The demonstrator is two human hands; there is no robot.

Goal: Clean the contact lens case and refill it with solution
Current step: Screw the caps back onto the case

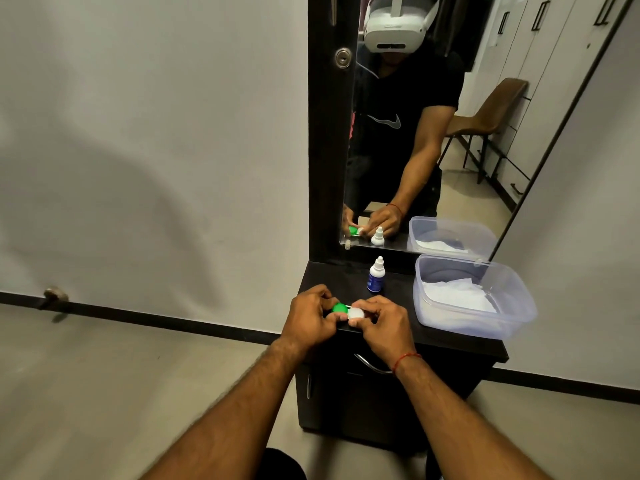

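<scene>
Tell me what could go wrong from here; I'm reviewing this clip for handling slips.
1. The left hand and right hand pinch the small lens case over the front edge of the dark cabinet top. A loosened cap could slip and fall to the floor.
2. The solution bottle stands upright just behind the hands, so a careless reach might knock it over.

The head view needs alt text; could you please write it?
The left hand grips the green cap of a contact lens case, the right hand its white cap, at a dark cabinet. A bottle stands behind, a clear tub of tissue to the right.
</scene>
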